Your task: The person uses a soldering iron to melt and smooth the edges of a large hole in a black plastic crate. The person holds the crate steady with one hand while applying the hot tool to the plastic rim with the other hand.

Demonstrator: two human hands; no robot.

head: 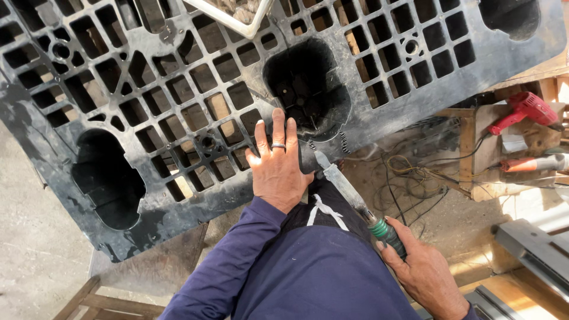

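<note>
Right hand [424, 272] grips tool [349, 195] at pallet [178, 101] edge, left hand [275, 166] flat.

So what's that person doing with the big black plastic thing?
A person in a dark blue long-sleeved top leans over a large black plastic grid pallet. The left hand, wearing a ring, lies flat on the pallet's near edge. The right hand grips the green handle of a long metal-tipped tool, its tip pointed at the pallet's edge beside a deep square pocket. A red power tool rests on a wooden bench nearby.
</note>
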